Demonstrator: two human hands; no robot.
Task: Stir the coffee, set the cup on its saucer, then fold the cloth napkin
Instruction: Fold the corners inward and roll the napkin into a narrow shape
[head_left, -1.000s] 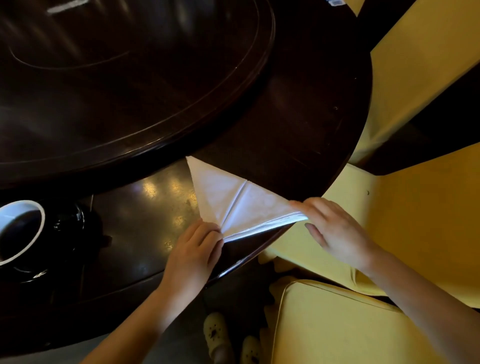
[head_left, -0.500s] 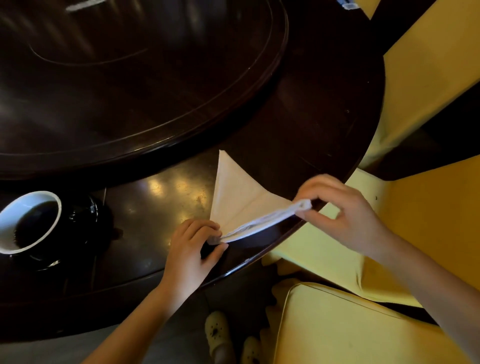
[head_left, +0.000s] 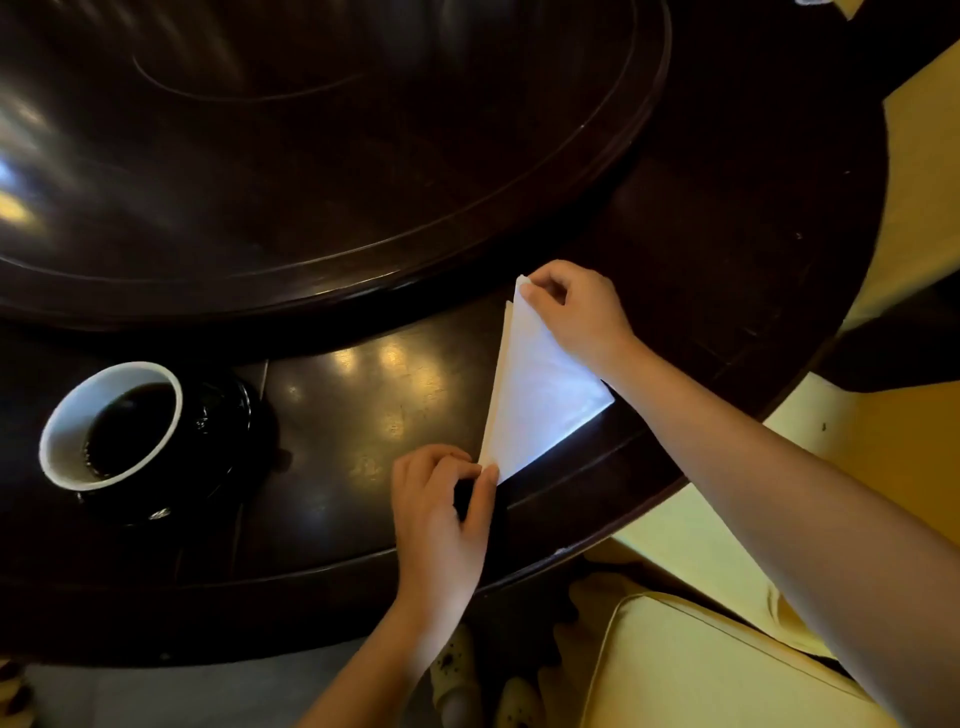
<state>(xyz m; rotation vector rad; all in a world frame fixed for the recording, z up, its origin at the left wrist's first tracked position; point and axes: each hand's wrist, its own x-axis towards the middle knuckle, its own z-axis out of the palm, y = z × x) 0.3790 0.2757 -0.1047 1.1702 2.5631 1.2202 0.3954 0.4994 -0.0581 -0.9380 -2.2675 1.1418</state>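
Observation:
The white cloth napkin (head_left: 540, 395) lies on the dark table as a narrow folded triangle, its tip pointing away from me. My right hand (head_left: 576, 306) pinches the far tip between thumb and fingers, against the rim of the raised turntable. My left hand (head_left: 441, 499) pinches the near corner at the table's edge. To the left, a cup (head_left: 62, 426), white inside and holding black coffee, stands on a black saucer (head_left: 228, 415).
A large raised wooden turntable (head_left: 332, 171) fills the middle of the round dark table (head_left: 727, 291). Yellow-covered chairs (head_left: 701, 665) stand to the right and below. Slippered feet (head_left: 457, 675) show on the floor under the table edge.
My right hand has carried the napkin's right corner up and over to the far tip, folding the wide triangle into a narrower one. My left hand has kept hold of the near corner.

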